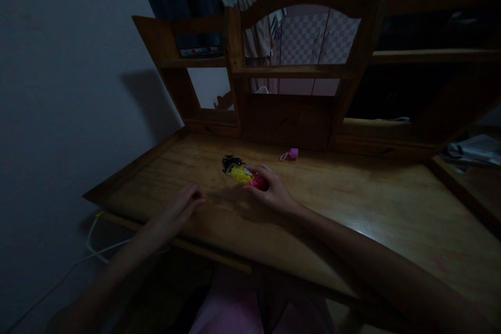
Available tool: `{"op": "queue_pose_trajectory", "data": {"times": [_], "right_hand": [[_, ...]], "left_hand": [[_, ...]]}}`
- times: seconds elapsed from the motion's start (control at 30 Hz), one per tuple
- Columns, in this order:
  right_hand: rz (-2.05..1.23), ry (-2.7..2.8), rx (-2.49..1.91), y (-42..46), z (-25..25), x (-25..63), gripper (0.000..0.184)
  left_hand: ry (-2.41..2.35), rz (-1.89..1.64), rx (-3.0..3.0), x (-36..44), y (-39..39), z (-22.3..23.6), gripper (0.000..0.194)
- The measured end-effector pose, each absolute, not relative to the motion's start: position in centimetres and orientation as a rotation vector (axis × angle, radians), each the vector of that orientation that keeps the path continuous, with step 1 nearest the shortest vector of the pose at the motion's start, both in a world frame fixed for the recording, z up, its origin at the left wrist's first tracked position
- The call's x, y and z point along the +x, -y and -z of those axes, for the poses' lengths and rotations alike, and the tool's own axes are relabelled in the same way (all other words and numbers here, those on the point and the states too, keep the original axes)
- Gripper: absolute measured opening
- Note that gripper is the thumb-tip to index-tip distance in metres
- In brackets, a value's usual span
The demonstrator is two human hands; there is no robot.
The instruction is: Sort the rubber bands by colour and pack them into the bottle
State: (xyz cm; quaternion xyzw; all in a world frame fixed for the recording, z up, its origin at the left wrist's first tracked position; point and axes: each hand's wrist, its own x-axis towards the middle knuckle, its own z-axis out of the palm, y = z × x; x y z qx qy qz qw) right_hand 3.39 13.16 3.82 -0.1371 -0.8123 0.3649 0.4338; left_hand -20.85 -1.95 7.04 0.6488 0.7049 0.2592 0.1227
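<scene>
My right hand (273, 190) is wrapped around a small shiny pack (241, 174) with yellow and pinkish-red contents and a small whitish label. The kind of contents is too dark to make out. Beside its far left end lies a pile of thin black pieces (230, 163), touching or nearly touching it. To the left, my left hand (188, 202) hovers low over the wooden desk (313, 229), fingers curled together; anything between the fingertips is hidden or too small to name. A pink cap-like object with a loop (293, 153) lies behind my right hand.
A wooden hutch (289, 115) with shelves and drawers rises along the desk's back. A pale wall (78, 88) borders the left side. White cables (90, 255) hang at the lower left. Plastic-like items (477, 146) sit at the far right. The room is dim.
</scene>
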Motion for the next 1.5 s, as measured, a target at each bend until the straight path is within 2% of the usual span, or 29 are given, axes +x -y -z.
{"op": "queue_pose_trajectory", "data": {"times": [0.13, 0.37, 0.6, 0.83, 1.0, 1.17, 1.4, 1.5], "right_hand": [[-0.885, 2.065, -0.313, -12.8, -4.1, 3.5, 0.046], [-0.878, 2.098, -0.327, -12.2, -4.4, 3.6, 0.049], [-0.883, 2.107, -0.302, -12.4, -4.3, 3.6, 0.048], [-0.897, 2.103, -0.301, -12.3, -4.6, 3.7, 0.048], [-0.901, 2.111, -0.294, -12.2, -4.6, 3.8, 0.048], [-0.877, 2.154, -0.232, -11.9, -4.8, 3.9, 0.048], [-0.815, 2.211, -0.149, -11.7, -4.6, 4.0, 0.047], [-0.810, 2.218, -0.124, -11.7, -4.6, 4.0, 0.048]], "left_hand": [[-2.089, -1.003, 1.981, -18.7, -0.1, -10.2, 0.021], [-1.951, -0.871, 2.253, -16.2, -1.8, -13.0, 0.016], [-1.937, -0.852, 2.342, -16.7, -2.4, -12.3, 0.020], [-2.048, -1.051, 2.122, -17.1, -2.4, -12.6, 0.024], [-1.979, -1.041, 1.830, -18.2, -3.8, -11.3, 0.055], [-1.705, -0.911, 1.651, -18.3, -5.2, -10.8, 0.074], [-1.557, -0.743, 1.705, -18.0, -6.8, -9.2, 0.070], [-1.536, -0.711, 1.727, -17.4, -7.0, -8.2, 0.060]]}}
